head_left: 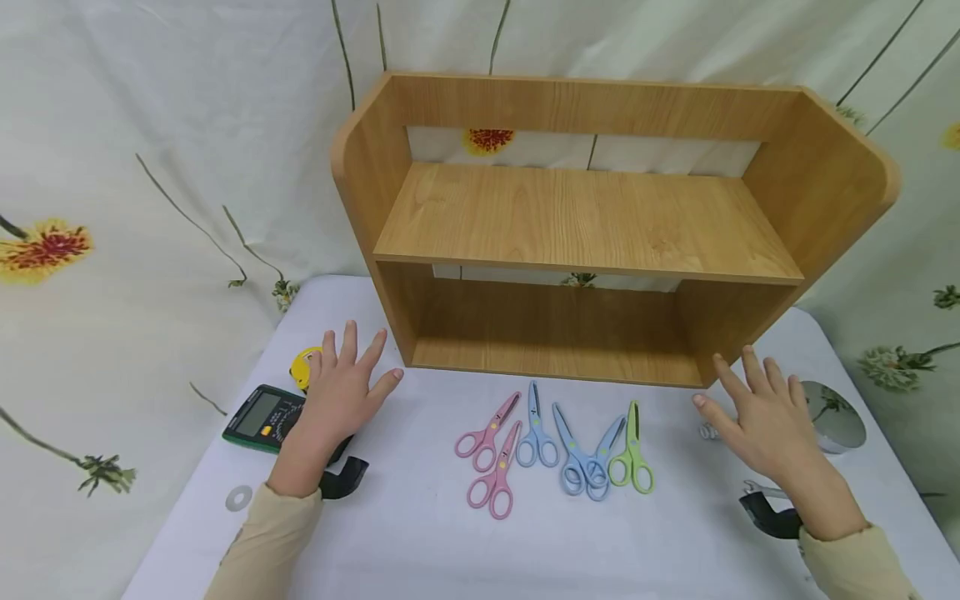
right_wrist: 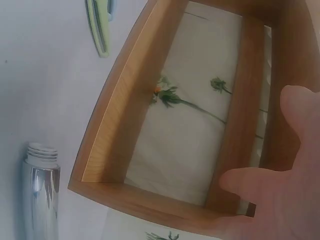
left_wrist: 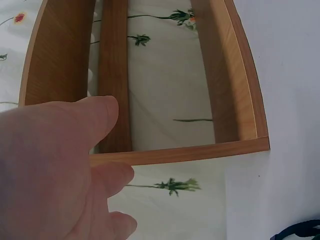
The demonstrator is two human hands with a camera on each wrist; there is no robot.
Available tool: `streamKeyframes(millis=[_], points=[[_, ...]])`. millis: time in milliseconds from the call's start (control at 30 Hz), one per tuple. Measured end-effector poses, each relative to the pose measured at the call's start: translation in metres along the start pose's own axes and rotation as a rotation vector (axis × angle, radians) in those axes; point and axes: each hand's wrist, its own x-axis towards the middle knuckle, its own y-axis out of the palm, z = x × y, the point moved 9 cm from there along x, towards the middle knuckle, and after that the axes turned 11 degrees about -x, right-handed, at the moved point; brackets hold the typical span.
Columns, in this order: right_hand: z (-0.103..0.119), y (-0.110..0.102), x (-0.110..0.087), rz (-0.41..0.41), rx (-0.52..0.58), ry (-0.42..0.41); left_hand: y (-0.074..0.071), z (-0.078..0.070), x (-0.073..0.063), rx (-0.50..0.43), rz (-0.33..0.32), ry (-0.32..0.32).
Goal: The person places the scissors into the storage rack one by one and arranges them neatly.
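Note:
A two-tier wooden shelf (head_left: 588, 221) stands at the back of the white table. My left hand (head_left: 337, 396) is held out left of the shelf's lower corner, fingers spread, holding nothing. Beneath and beside it lie a dark multimeter (head_left: 266, 418) and a yellow tape measure (head_left: 302, 367), both partly hidden. My right hand (head_left: 768, 417) is spread by the shelf's lower right corner, also holding nothing. A shiny round object (head_left: 832, 414) sits beside that hand. The right wrist view shows a silver cylinder with a threaded neck (right_wrist: 42, 200) near the shelf. Whether either hand touches the shelf, I cannot tell.
Several scissors lie before the shelf: pink scissors (head_left: 489, 433), blue scissors (head_left: 537, 429) and green scissors (head_left: 632, 454). A grey ring (head_left: 238, 498) lies at the left. A metal wrench (head_left: 765, 490) is partly hidden by the right wrist. Flowered cloth (head_left: 187, 100) hangs behind.

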Motion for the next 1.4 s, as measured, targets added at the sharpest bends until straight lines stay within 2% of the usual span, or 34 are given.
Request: streamKeyframes(millis=[267,333,467,633,700,833,933,1067,1200,1267,1400], points=[[0.009,0.002,0.0,0.006,0.014,-0.023,0.002,-0.002,0.004,-0.031,-0.015,0.01],[0.012,0.005,0.0,0.013,0.029,-0.031,0.005,-0.002,0.006,-0.065,-0.023,0.019],[0.024,0.01,-0.001,0.006,0.057,-0.063,0.016,0.003,0.013,-0.2,-0.049,0.003],[0.046,0.017,-0.006,-0.032,0.093,-0.125,0.035,0.013,0.026,-0.391,-0.088,-0.06],[0.055,0.019,-0.009,-0.063,0.108,-0.161,0.041,0.014,0.032,-0.467,-0.126,-0.071],[0.073,0.022,-0.017,-0.16,0.141,-0.233,0.048,0.014,0.043,-0.638,-0.258,-0.054],[0.08,0.03,-0.023,-0.19,0.174,-0.238,0.054,0.017,0.051,-0.736,-0.363,-0.034],[0.082,0.051,-0.028,-0.075,0.234,-0.147,0.062,0.026,0.055,-0.799,-0.473,-0.038],[0.084,0.076,-0.034,0.081,0.258,-0.064,0.07,0.038,0.055,-0.838,-0.533,-0.051],[0.087,0.084,-0.035,0.111,0.266,-0.051,0.075,0.043,0.054,-0.865,-0.546,-0.056],[0.09,0.087,-0.034,0.1,0.282,-0.044,0.079,0.047,0.053,-0.892,-0.548,-0.054]])
